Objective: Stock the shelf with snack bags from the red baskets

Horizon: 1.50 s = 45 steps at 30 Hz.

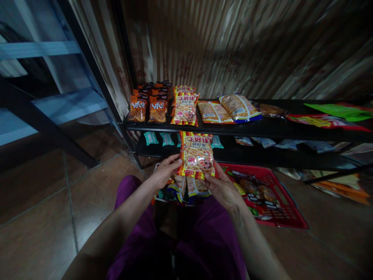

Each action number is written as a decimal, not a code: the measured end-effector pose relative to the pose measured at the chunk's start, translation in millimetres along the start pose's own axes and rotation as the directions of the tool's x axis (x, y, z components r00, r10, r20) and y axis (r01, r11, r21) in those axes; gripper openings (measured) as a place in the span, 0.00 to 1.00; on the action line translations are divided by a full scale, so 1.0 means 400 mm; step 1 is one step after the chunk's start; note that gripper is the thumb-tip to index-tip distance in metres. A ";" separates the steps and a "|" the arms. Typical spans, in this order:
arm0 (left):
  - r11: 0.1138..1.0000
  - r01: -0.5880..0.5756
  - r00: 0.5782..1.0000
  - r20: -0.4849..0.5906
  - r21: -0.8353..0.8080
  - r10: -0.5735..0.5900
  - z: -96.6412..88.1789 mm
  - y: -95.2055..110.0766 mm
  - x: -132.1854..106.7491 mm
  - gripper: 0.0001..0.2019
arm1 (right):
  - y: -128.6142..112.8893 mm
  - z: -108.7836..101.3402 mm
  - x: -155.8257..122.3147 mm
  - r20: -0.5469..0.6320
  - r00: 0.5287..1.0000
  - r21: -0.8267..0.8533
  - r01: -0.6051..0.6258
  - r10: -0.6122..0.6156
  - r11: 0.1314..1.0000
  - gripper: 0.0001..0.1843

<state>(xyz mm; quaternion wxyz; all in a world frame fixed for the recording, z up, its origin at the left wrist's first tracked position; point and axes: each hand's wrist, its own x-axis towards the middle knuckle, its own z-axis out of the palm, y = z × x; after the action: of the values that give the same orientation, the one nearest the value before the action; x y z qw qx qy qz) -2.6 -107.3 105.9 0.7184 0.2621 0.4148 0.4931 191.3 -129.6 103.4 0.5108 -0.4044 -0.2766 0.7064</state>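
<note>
Between my two hands is a yellow and red bag of prawn crackers [196, 153], held upright with its printed front towards me. My left hand [167, 170] grips its lower left edge, and my right hand [223, 186] grips its lower right corner. The bag is in front of the black shelf rack [262, 126] and above a basket of snack bags. Matching prawn cracker bags [185, 108] stand in a row on the upper shelf. To their left are rows of orange and black snack bags [157, 109].
Clear-fronted snack bags [237, 107] lie right of the row, with a green packet [340, 111] farther along. Small teal packets [151, 138] sit on the lower shelf. A red basket [291, 210] of packaged snacks rests on the tiled floor. A blue-slatted rack [52, 107] stands left.
</note>
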 end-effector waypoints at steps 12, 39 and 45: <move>0.991 -0.125 0.984 -0.119 0.047 0.130 0.044 0.016 0.040 0.14 | -0.003 0.001 -0.018 0.039 0.999 -0.016 -0.011 0.012 1.000 0.39; 0.966 -0.184 0.966 -0.148 0.182 0.212 0.023 0.016 0.067 0.16 | 0.034 -0.027 -0.001 -0.068 0.996 -0.008 -0.057 0.056 0.998 0.32; 0.976 -0.177 0.979 -0.076 0.127 0.187 0.026 0.018 0.076 0.22 | 0.035 -0.010 0.023 -0.109 0.994 0.011 -0.029 0.030 1.000 0.40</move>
<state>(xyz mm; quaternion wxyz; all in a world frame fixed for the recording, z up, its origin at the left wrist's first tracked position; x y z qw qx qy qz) 8.1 -76.0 106.6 0.6344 0.3199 0.4487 0.5421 186.3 -125.6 87.4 0.5168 -0.4441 -0.2388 0.6919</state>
